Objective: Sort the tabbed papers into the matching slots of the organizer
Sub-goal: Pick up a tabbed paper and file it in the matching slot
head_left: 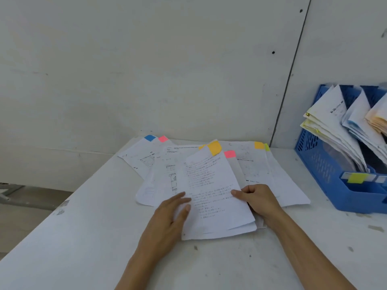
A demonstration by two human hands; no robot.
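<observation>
Organizer (322,164) at right of table (83,237) holds leaning paper stacks in its slots. Tabbed papers (257,168) fan out mid-table, yellow-tabbed sheet (209,185) on top. Left hand (171,214) lies straight-fingered on its left edge; right hand (257,197) pinches its right edge, thumb on top.

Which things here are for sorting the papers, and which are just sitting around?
For the job: the yellow-tabbed sheet, pinched by the right hand and touched by the left hand; the other tabbed papers spread behind it; the blue organizer, with papers in its slots.
Just there: the white table; the wall; a grey metal frame at the far left.
</observation>
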